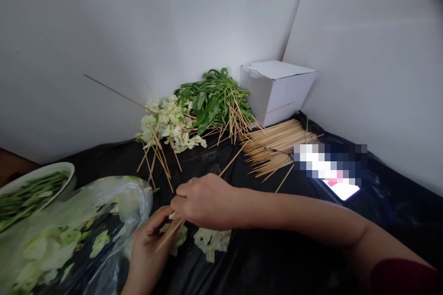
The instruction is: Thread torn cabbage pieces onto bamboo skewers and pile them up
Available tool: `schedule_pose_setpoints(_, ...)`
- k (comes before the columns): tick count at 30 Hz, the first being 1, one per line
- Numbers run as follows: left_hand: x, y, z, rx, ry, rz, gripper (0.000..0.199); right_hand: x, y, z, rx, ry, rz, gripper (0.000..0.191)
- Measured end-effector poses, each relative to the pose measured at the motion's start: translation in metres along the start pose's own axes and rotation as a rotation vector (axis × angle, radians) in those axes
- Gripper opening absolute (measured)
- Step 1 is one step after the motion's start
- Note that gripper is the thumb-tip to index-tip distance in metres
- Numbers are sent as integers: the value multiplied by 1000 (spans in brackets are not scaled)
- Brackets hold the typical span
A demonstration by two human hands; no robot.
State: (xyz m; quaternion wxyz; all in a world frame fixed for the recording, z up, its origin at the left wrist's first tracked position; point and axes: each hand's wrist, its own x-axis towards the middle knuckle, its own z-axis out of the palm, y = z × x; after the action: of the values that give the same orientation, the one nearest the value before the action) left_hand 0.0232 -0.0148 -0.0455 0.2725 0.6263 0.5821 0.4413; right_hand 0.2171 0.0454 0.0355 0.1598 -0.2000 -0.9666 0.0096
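Note:
My right hand (207,200) is closed around a bamboo skewer (231,161), which slants from the upper right down across my left hand. My left hand (150,249) pinches a piece of pale cabbage leaf (179,241), close against the right fingers. My right hand partly covers the spot where skewer and leaf meet, so I cannot tell whether the leaf is pierced. Just right of my hands, a loose cabbage leaf (212,242) lies on the black plastic sheet (270,258). On the left, a clear plastic bag (138,198) has cabbage pieces (48,249) in and around it.
Toward the wall lie skewered cabbage (166,122) and skewered leafy greens (211,99), their sticks pointing outward. Loose bamboo skewers (277,145) are heaped before a white box (277,90). A lit phone (341,189) lies right; a white basin (71,173) of green stems stands left.

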Motion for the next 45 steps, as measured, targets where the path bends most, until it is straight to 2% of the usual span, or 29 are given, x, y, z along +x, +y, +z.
schedule_pose_setpoints(2, 2, 4, -1, -65, 47, -78, 28, 0, 5, -3, -25, 72, 81, 25)
schedule_pose_setpoints(4, 3, 9, -1, -138, 40, -157, 28, -1, 11, -4, -62, 91, 187, 27)
schedule_pose_setpoints(6, 2, 13, -2, -203, -15, -182, 23, -2, 16, -1, -116, 26, 281, 23)
schedule_pose_setpoints(8, 1, 16, -2, -272, -18, -141, 19, -3, 19, 6, -170, -76, 336, 34)
schedule_pose_setpoints(11, -1, 19, -2, -313, -29, -136, 19, -3, 18, 22, -203, -171, 337, 50)
schedule_pose_setpoints(14, -2, 21, -1, -354, -28, -155, 19, -3, 13, 33, -204, -186, 304, 58)
schedule_pose_setpoints(18, -1, 23, 0, -419, 1, -172, 16, -3, 9, 39, -207, -206, 330, 62)
schedule_pose_setpoints(22, -2, 24, 0, -420, 11, -181, 14, -2, 5, 39, -173, -221, 348, 61)
schedule_pose_setpoints(25, -3, 20, 1, -433, -11, -287, 19, -3, 2, 33, -73, -215, 322, 58)
schedule_pose_setpoints(27, -3, 17, 2, -494, 6, -373, 23, -4, 3, 27, 41, -186, 285, 47)
schedule_pose_setpoints(30, -1, 13, 3, -619, 99, -437, 26, -5, 10, 16, 196, -160, 203, 16)
schedule_pose_setpoints(31, 0, 13, 4, -665, 121, -453, 26, -6, 13, 12, 211, -165, 183, 13)
schedule_pose_setpoints(38, 4, 16, 3, -948, 116, -555, 29, -7, 22, -10, 31, -220, 308, 19)
schedule_pose_setpoints(45, 4, 17, 1, -960, 49, -560, 29, -6, 14, -3, 19, -252, 278, 18)
